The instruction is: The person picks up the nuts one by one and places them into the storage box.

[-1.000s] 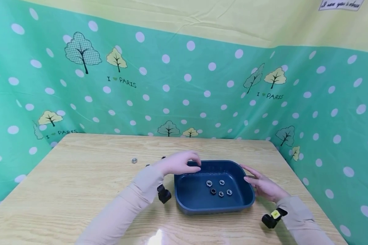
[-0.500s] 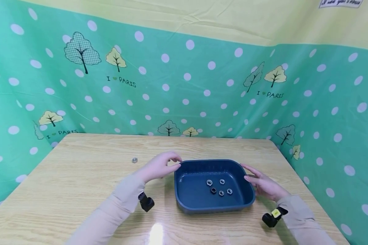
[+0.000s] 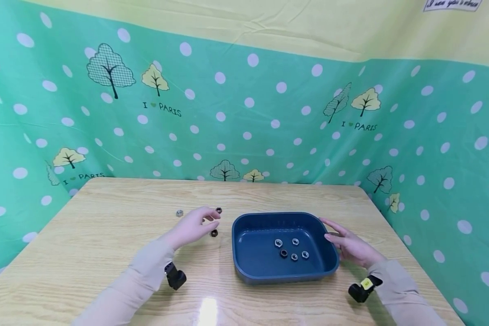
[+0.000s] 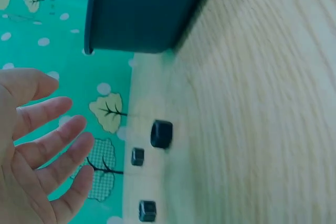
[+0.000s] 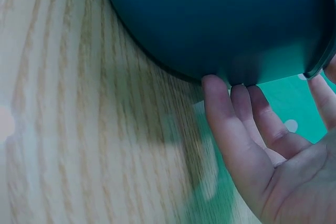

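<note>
My left hand (image 3: 197, 225) hovers over the table left of the dark blue tray (image 3: 285, 277), fingers spread loosely with nothing held. Right by its fingertips lie two dark hex nuts, a farther one (image 3: 218, 210) and a nearer one (image 3: 214, 233). Another dark nut shows partly behind the fingers. A silver nut (image 3: 179, 213) rests farther left. In the left wrist view the palm (image 4: 26, 166) faces up beside several nuts, one dark nut (image 4: 161, 134) closest. My right hand (image 3: 354, 249) holds the tray's right side, thumb at the rim, fingertips (image 5: 212, 85) against the outer wall.
Several nuts, silver ones and a dark nut (image 3: 283, 253), lie spread on the tray's floor. The wooden table (image 3: 85, 235) ends at a green dotted curtain (image 3: 244, 113) behind and to the right.
My left hand has come out from over the tray, moving left and down toward the loose nuts, which its fingers partly uncover. The right hand and the tray have stayed put.
</note>
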`<state>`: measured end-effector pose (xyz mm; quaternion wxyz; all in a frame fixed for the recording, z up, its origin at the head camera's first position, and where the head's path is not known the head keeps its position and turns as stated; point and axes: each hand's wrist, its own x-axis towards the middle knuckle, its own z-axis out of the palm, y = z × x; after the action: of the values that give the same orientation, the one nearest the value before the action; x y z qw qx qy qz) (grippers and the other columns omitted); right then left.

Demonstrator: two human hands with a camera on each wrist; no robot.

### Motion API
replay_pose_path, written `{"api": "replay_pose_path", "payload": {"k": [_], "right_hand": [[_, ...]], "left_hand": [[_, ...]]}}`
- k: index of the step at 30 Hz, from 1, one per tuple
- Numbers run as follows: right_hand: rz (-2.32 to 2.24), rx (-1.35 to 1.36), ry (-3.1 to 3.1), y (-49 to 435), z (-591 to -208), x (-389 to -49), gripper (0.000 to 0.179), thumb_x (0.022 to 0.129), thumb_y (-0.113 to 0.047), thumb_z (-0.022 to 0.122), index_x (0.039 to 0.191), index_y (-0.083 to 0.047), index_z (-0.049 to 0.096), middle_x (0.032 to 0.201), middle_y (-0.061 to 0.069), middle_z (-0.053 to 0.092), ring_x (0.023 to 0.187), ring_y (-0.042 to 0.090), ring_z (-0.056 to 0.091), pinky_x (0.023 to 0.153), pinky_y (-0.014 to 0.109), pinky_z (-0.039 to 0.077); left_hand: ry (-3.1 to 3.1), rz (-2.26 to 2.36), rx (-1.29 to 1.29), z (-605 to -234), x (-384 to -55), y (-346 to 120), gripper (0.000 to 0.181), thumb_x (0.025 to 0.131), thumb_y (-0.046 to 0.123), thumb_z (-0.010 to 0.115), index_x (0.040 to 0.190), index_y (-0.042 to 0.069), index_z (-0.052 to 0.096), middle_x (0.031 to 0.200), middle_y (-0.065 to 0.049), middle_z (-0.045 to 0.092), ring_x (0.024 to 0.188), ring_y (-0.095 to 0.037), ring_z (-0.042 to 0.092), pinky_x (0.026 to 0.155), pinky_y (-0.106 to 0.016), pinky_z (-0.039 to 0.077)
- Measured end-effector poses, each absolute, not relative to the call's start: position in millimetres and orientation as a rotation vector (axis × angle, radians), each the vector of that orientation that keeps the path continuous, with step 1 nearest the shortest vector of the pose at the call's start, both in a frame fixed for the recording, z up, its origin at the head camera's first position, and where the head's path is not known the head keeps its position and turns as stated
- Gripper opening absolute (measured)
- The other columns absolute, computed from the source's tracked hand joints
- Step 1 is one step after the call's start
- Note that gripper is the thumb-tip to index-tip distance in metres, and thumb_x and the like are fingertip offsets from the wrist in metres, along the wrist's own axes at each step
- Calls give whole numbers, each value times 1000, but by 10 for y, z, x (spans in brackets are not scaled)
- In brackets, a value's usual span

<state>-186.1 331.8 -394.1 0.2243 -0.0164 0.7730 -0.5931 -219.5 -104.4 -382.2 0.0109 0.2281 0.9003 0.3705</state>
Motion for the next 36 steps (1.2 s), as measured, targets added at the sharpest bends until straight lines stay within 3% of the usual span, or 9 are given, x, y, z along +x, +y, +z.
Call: {"api": "replay_pose_path", "payload": {"k": [8, 24, 32, 36], "right_hand": [[-1633, -40, 2132, 3316, -3943, -1862, 70, 99, -30, 48, 152, -16, 5, 152, 32, 15, 123, 31, 50, 89, 52, 49], [-1624, -7, 2145, 3309, -3938, -1872, 70, 98, -30, 49, 153, -18, 7, 152, 31, 17, 126, 36, 47, 90, 53, 49], [-1640, -40, 2118, 3336, -3945, -1880, 69, 99, -32, 48, 153, -19, 8, 150, 30, 24, 114, 22, 58, 89, 50, 50], [-1643, -43, 2113, 3342, -3952, -1882, 69, 98, -32, 49, 153, -18, 8, 149, 30, 25, 112, 20, 59, 88, 50, 50]], "left_hand": [[2824, 1191, 718, -3933, -2195, -1196, 22, 91, 12, 58, 107, -1, 64, 108, -13, 65, 99, -28, 62, 90, -47, 48], [2794, 1230, 596, -3988, -2148, -1480, 22, 91, 12, 58, 109, -1, 63, 108, -13, 65, 101, -28, 60, 91, -46, 48], [2800, 1254, 491, -4018, -2144, -1601, 22, 92, 14, 57, 109, 0, 63, 110, -14, 65, 100, -28, 61, 91, -47, 48], [2823, 1254, 447, -4040, -2152, -1678, 24, 93, 14, 57, 110, -1, 63, 112, -16, 64, 101, -29, 61, 91, -47, 48]]}}
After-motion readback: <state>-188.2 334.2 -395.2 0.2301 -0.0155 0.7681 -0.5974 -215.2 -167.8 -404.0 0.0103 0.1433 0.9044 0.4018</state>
